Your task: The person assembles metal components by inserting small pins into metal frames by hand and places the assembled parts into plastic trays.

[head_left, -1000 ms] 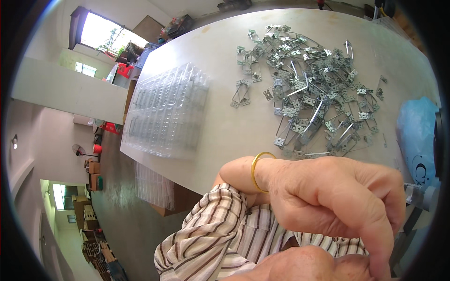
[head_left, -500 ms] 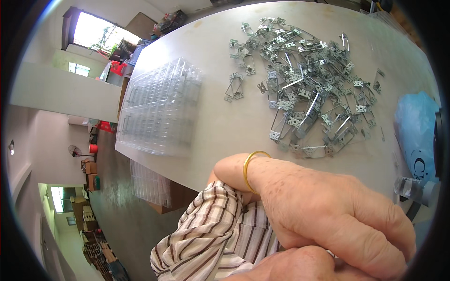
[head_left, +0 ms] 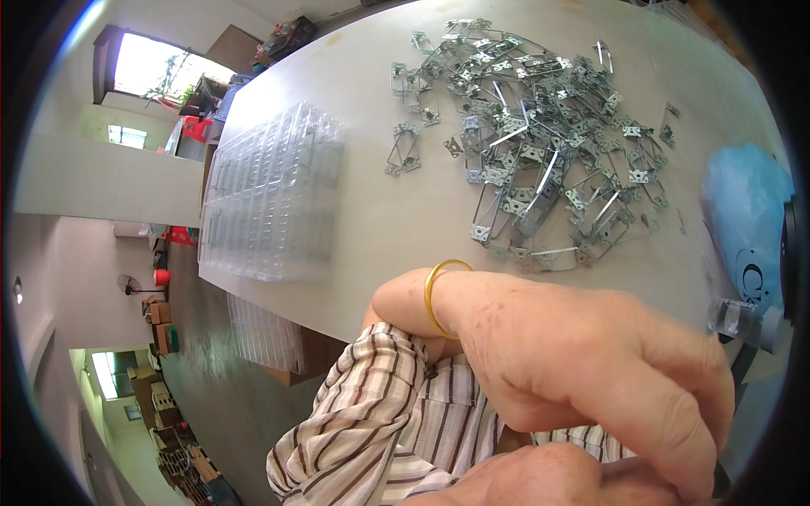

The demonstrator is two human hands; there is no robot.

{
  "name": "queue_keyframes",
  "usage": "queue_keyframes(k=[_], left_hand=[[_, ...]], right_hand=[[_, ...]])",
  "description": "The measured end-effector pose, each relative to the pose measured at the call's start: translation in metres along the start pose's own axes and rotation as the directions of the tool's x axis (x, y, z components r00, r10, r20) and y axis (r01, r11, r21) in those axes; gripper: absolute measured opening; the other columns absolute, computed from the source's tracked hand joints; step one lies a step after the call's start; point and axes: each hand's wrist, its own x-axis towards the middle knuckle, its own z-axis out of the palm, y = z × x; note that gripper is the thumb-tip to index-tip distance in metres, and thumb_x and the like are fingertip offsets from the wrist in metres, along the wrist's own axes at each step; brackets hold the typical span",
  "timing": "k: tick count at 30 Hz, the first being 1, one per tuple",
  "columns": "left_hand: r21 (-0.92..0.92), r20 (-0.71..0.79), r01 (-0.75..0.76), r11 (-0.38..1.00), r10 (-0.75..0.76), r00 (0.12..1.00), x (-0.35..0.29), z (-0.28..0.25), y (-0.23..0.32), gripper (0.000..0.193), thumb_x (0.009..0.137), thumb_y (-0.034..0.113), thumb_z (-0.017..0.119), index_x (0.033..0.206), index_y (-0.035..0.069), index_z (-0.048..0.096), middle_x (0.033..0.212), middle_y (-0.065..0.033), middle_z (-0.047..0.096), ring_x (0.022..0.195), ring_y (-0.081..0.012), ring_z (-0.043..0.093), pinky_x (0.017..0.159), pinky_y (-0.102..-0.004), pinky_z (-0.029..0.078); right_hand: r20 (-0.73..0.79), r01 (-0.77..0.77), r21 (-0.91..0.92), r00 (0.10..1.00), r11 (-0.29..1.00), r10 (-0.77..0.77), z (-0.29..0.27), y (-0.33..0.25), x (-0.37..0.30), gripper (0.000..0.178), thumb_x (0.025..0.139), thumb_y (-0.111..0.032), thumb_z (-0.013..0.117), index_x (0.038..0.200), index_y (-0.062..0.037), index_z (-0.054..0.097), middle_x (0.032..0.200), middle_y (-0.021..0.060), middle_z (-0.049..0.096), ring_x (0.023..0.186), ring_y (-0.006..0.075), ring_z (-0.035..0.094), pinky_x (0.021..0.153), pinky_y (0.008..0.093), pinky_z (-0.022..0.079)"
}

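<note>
Close to the camera, my left hand (head_left: 591,358), with a gold bangle (head_left: 430,295) at its wrist, reaches across to the right. Its fingers bend downward and their tips are hidden. Below it, at the lower edge, my right hand (head_left: 540,476) shows only in part, its fingers curled and near the left fingertips. Whatever either hand may hold is out of sight. Beyond them, on a pale table (head_left: 388,228), lies a tangled heap of metal brackets (head_left: 540,143) with thin rods and punched end plates. Neither hand touches the heap.
Clear plastic compartment trays (head_left: 274,198) are stacked on the table's left, with more trays (head_left: 266,333) on a carton below. A blue plastic bag (head_left: 747,219) and a clear bottle (head_left: 742,325) stand at the right edge. A fan (head_left: 128,285) and cartons line the far wall.
My left hand has shifted slightly up and left, and a gap showing striped cloth has opened between the two hands. The view has tilted a little; the brackets lie as before.
</note>
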Motion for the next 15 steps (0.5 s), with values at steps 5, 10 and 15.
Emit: queue_keyframes(k=[5, 10, 15], left_hand=[[-0.339, -0.137, -0.055, 0.939, 0.008, 0.991, 0.001, -0.003, -0.012, 0.016, 0.098, 0.009, 0.061, 0.083, 0.006, 0.057, 0.088, -0.0141, 0.063, 0.069, -0.0242, 0.061, 0.06, -0.0319, 0.051], [-0.652, -0.287, -0.17, 0.739, -0.034, 0.957, -0.01, -0.005, -0.025, 0.019, 0.098, 0.009, 0.061, 0.08, 0.007, 0.055, 0.087, -0.0143, 0.062, 0.068, -0.0238, 0.061, 0.059, -0.0316, 0.051], [-0.833, -0.406, -0.307, 0.46, -0.132, 0.904, -0.003, 0.027, -0.029, 0.021, 0.097, 0.008, 0.061, 0.078, 0.008, 0.053, 0.086, -0.0144, 0.061, 0.067, -0.0235, 0.061, 0.058, -0.0314, 0.051]], right_hand=[[0.065, -0.052, -0.103, 0.996, 0.993, 0.059, -0.001, -0.004, -0.007, 0.014, 0.086, 0.0, 0.059, 0.083, -0.0127, 0.065, 0.082, -0.002, 0.065, 0.072, 0.0105, 0.053, 0.064, 0.0261, 0.041], [0.094, -0.121, -0.237, 0.985, 0.964, 0.146, -0.01, -0.014, -0.018, 0.012, 0.086, -0.001, 0.059, 0.084, -0.0119, 0.064, 0.084, 0.0, 0.065, 0.075, 0.0123, 0.055, 0.065, 0.0273, 0.043], [0.086, -0.204, -0.401, 0.962, 0.893, 0.258, -0.02, -0.036, -0.03, 0.01, 0.085, -0.002, 0.059, 0.086, -0.0112, 0.064, 0.085, 0.0019, 0.066, 0.077, 0.014, 0.058, 0.066, 0.0286, 0.046]])
